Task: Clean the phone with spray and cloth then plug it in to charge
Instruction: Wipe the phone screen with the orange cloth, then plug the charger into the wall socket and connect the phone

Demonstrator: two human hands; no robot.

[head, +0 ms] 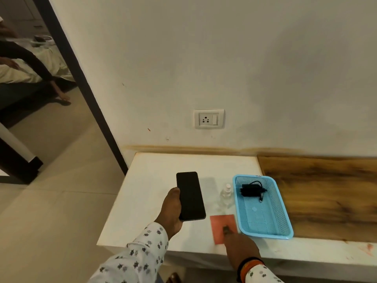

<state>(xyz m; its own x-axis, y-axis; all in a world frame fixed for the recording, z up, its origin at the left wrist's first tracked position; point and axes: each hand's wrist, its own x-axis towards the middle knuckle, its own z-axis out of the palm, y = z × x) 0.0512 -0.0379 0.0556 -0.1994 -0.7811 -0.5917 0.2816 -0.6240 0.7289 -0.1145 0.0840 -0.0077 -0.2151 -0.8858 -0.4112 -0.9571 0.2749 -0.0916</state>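
Both hands are over the near part of the white table (146,180) as I watch from the head camera. On the left, my left hand (171,211) is wrapped around the lower edge of the black rectangular phone (190,196), thumb along its left side; the dark screen faces up, and the phone is held above the white surface, casting a faint shadow to its right. On the right, my right hand (240,248) reaches forward with fingers extended and a fingertip pressing on the flat pink square cloth (222,225), which lies on the table near its front edge; nothing is grasped in that hand. Just behind the cloth stands the small clear spray bottle with a white top (226,196), upright. Immediately to its right sits the light blue perforated plastic basket (271,221), touching the cloth's right edge or nearly so. Inside the basket, toward its far end, lies the black charger with coiled cable (253,189). On the wall above the table, a white socket plate with switch (209,119) is mounted, with nothing plugged in.
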